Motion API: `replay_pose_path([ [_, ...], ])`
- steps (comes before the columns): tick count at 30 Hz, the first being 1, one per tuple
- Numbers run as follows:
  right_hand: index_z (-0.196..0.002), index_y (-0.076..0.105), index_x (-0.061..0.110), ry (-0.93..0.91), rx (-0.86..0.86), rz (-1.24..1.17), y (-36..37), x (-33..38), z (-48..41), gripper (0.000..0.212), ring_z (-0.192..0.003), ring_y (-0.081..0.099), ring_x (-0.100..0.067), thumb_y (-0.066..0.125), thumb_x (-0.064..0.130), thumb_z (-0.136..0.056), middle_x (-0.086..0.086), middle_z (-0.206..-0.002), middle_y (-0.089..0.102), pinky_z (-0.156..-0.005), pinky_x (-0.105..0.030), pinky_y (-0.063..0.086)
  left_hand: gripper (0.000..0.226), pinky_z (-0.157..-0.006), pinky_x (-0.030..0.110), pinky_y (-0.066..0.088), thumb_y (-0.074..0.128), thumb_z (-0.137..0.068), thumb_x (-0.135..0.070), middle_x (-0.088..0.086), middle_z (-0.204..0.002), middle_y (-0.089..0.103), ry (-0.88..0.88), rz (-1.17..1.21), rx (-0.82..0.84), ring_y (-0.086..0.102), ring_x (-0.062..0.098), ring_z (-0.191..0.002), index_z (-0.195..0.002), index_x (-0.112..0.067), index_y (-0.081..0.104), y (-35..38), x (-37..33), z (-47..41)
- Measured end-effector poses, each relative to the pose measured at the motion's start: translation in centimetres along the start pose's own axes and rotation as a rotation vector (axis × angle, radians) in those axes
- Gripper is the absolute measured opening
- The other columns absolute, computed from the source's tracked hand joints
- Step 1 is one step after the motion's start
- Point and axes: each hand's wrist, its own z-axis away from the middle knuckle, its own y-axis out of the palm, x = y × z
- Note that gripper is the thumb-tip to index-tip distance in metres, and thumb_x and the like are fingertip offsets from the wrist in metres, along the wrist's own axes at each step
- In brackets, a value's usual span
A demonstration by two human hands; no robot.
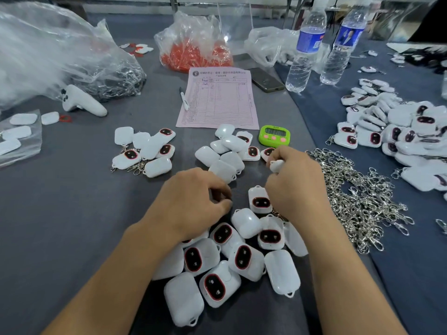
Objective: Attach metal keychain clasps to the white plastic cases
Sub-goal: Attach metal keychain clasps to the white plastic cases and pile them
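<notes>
From the head camera we see our right hand (295, 187) curled round a small white rounded plastic case (276, 166), just toward 1 o'clock from centre. The left hand (193, 201) has its fingers curled, but we cannot tell whether it pinches anything. We judge the cases light, stiff and slick, best held by the flat sides with the corner loop left free. Silver metal keychain clasps (358, 197) lie heaped at 3 o'clock. At 12 o'clock a clear plastic bag (191, 25) holds orange pieces; at 10 o'clock a larger crumpled clear bag (48, 49) holds metal chains.
</notes>
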Motion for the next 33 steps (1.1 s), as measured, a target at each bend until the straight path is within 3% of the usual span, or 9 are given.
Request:
replay_pose_path([
  [3, -0.088, 0.066, 0.026, 0.086, 0.108, 0.135, -0.5, -0.6, -0.2, 0.016, -0.085, 0.056, -0.031, 0.06, 0.013, -0.082, -0.008, -0.094, 0.067, -0.074, -0.034, 0.047, 0.014, -0.081, 0.032, 0.051, 0.075, -0.08, -0.037, -0.022, -0.089, 0.067, 0.005, 0.003, 0.024, 0.058, 0.002, -0.085, -0.094, -0.04, 0.077, 0.1, -0.2, -0.1],
  [6, -0.088, 0.072, 0.028, 0.098, 0.177, 0.164, -1.0, -0.6, -0.1, 0.012, -0.092, 0.064, -0.029, 0.065, 0.02, -0.083, -0.008, -0.099, 0.072, -0.082, -0.036, 0.056, 0.015, -0.083, 0.03, 0.052, 0.072, -0.083, -0.033, -0.021, -0.095, 0.071, 0.005, 0.015, 0.011, 0.06, 0.002, -0.087, -0.095, -0.04, 0.077, 0.3, -0.4, 0.1],
  [13, -0.076, 0.069, 0.035, 0.042, 0.19, 0.212, -0.7, -0.2, 0.0, 0.015, -0.088, 0.065, -0.026, 0.066, 0.025, -0.086, -0.004, -0.094, 0.073, -0.076, -0.035, 0.056, 0.017, -0.088, 0.027, 0.053, 0.073, -0.085, -0.029, -0.021, -0.101, 0.074, -0.003, 0.086, -0.05, 0.064, 0.001, -0.092, -0.097, -0.039, 0.079, 0.8, -0.3, 0.1],
  [15, -0.079, 0.072, 0.03, 0.039, 0.086, 0.124, -0.7, -0.4, -0.2, 0.01, -0.084, 0.065, -0.024, 0.066, 0.027, -0.087, -0.002, -0.089, 0.074, -0.074, -0.035, 0.055, 0.016, -0.083, 0.021, 0.051, 0.075, -0.084, -0.029, -0.021, -0.095, 0.073, 0.005, 0.113, -0.111, 0.063, 0.0, -0.089, -0.096, -0.04, 0.079, 1.0, -0.2, 0.1],
  [17, -0.075, 0.076, 0.029, 0.047, -0.001, -0.111, -0.7, -0.3, -0.4, 0.009, -0.077, 0.066, -0.018, 0.072, 0.026, -0.083, 0.005, -0.078, 0.074, -0.069, -0.031, 0.054, 0.017, -0.077, 0.01, 0.046, 0.077, -0.083, -0.029, -0.026, -0.087, 0.071, 0.019, 0.177, -0.19, 0.062, -0.003, -0.09, -0.095, -0.041, 0.076, 1.0, -0.3, 0.2],
  [21, -0.07, 0.078, 0.03, 0.016, 0.056, -0.441, -0.1, 1.1, 0.2, 0.01, -0.064, 0.064, -0.006, 0.08, 0.022, -0.075, 0.013, -0.066, 0.071, -0.06, -0.024, 0.051, 0.012, -0.073, 0.003, 0.045, 0.082, -0.083, -0.031, -0.032, -0.087, 0.071, -0.05, 0.415, -0.292, 0.067, -0.007, -0.084, -0.094, -0.036, 0.08, 1.0, -0.9, -0.1],
  [25, -0.07, 0.078, 0.031, -0.03, 0.14, -0.536, 0.5, 1.8, 0.8, 0.013, -0.058, 0.064, -0.005, 0.08, 0.019, -0.074, 0.01, -0.061, 0.071, -0.053, -0.022, 0.051, 0.01, -0.071, 0.014, 0.055, 0.082, -0.082, -0.024, -0.02, -0.082, 0.076, -0.074, 0.581, -0.254, 0.072, -0.001, -0.079, -0.09, -0.031, 0.081, 0.9, -1.0, -0.3],
  [29, -0.072, 0.079, 0.032, -0.037, 0.189, -0.627, 0.5, 1.9, 0.9, 0.011, -0.065, 0.067, -0.006, 0.08, 0.022, -0.073, 0.008, -0.065, 0.073, -0.064, -0.028, 0.057, 0.017, -0.066, 0.016, 0.055, 0.081, -0.08, -0.011, -0.012, -0.075, 0.076, -0.077, 0.661, -0.237, 0.073, 0.005, -0.072, -0.079, -0.029, 0.08, 0.5, -0.8, -0.3],
  [33, -0.073, 0.079, 0.025, -0.046, 0.228, -0.703, 0.3, 1.9, 1.0, 0.016, -0.057, 0.062, -0.002, 0.08, 0.01, -0.078, 0.007, -0.061, 0.071, -0.056, -0.02, 0.051, 0.018, -0.068, 0.022, 0.058, 0.077, -0.081, -0.007, -0.005, -0.074, 0.077, -0.105, 0.762, -0.235, 0.075, 0.012, -0.072, -0.078, -0.024, 0.08, 0.6, -0.9, -0.3],
])
